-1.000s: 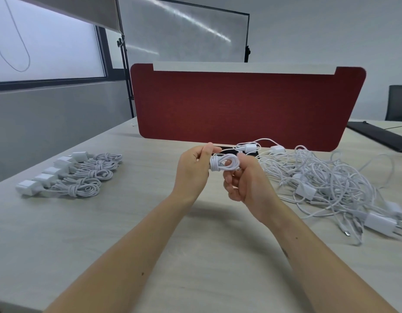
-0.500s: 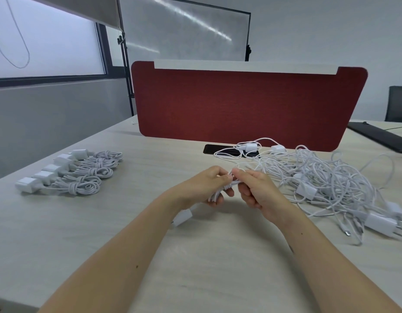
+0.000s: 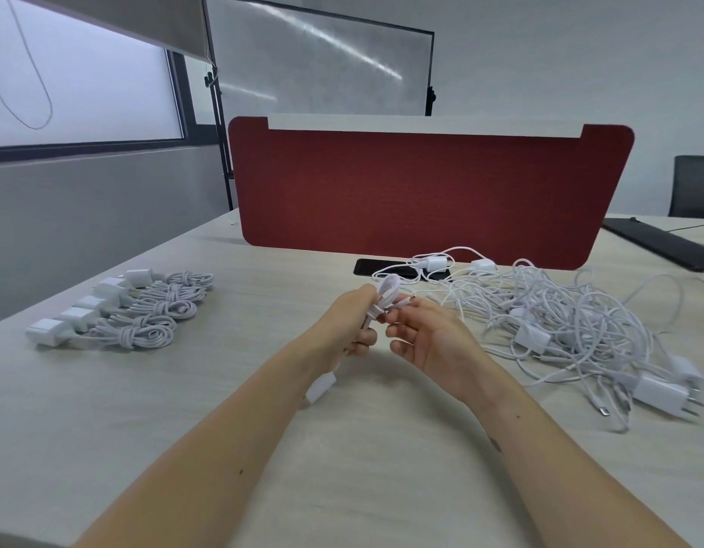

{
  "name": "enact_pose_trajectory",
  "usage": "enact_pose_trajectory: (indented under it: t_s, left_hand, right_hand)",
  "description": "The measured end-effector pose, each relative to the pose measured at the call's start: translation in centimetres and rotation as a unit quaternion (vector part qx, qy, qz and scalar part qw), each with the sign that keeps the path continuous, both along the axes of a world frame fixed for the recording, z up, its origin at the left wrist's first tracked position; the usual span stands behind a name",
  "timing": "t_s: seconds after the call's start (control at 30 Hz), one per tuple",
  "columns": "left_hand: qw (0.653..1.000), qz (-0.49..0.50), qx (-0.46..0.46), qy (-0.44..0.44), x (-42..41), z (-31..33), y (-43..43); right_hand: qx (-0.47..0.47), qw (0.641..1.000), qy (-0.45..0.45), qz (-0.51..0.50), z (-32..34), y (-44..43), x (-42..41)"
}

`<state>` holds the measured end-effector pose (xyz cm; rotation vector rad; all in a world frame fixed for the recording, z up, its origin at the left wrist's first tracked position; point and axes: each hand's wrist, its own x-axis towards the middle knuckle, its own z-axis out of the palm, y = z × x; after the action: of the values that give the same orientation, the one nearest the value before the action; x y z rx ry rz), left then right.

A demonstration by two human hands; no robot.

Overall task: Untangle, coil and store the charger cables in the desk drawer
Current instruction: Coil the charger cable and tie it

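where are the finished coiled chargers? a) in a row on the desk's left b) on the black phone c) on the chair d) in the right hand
a: the coiled chargers lie in a row on the left of the desk, apart from the tangled pile on its right; the left hand grips one cable bundle.

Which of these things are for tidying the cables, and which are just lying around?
For the job: the white cable bundle in the left hand; the row of coiled white chargers; the tangled heap of white cables.
Just lying about: the flat black phone; the red fabric divider; the black chair.
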<state>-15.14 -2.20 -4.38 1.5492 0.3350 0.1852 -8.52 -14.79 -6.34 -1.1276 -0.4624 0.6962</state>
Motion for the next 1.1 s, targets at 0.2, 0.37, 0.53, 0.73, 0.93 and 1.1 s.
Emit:
enact_pose_trajectory:
  t_s: [0.2, 0.37, 0.53, 0.73, 0.93, 1.1]
  left_hand:
    - [0.994, -0.012, -0.110, 0.010, 0.4, -0.6, 1.0]
    - [0.967, -0.039, -0.250, 0.019, 0.7, -0.8, 1.4]
    - [0.951, -0.047, -0.303, 0.032, 0.5, -0.8, 0.8]
    - [0.950, -0.050, -0.308, 0.022, 0.5, -0.9, 0.6]
    - [0.964, -0.059, -0.260, 0.014, 0.6, -1.2, 0.7]
    - [0.981, -0.049, -0.188, 0.007, 0.5, -1.2, 0.8]
  right_hand:
    - [0.016, 0.998, -0.027, -0.048, -1.0, 0.7, -0.1]
    - [0.046, 0.997, -0.009, -0.067, -1.1, 0.8, -0.1]
    - [0.015, 0.995, -0.035, -0.098, -1.3, 0.5, 0.1]
    - [0.000, 0.990, -0.021, -0.142, -1.4, 0.2, 0.7]
    - [-0.033, 0.984, -0.102, -0.145, -1.6, 0.2, 0.9]
    - [-0.044, 0.972, -0.158, -0.165, -1.8, 0.1, 1.1]
